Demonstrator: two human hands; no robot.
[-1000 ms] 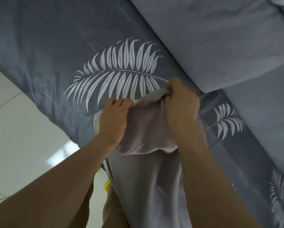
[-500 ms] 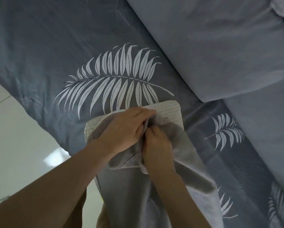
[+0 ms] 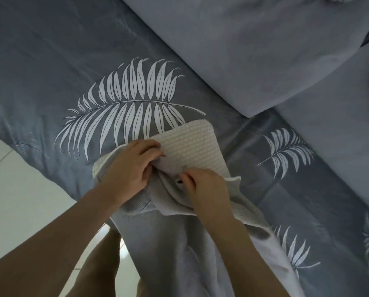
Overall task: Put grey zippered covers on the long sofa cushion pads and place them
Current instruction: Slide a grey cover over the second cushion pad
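Note:
A long cushion pad (image 3: 192,144) with a white waffle texture lies on the bed, its far end bare. The grey cover (image 3: 157,243) wraps the rest and is bunched at its open mouth just below the bare end. My left hand (image 3: 130,170) grips the bunched cover edge on the pad's left side, fingers curled. My right hand (image 3: 202,187) pinches the cover edge near a small dark zipper part at the middle of the opening.
The bed (image 3: 50,71) wears a blue-grey sheet printed with white palm leaves. Two plain grey pillows (image 3: 243,50) lie at the far right. White tiled floor (image 3: 18,200) shows at the left, below the bed's edge.
The cover's mouth has slid back toward me, baring more of the pad's white end. My right hand dropped from the pad's far corner to the cover edge in the middle.

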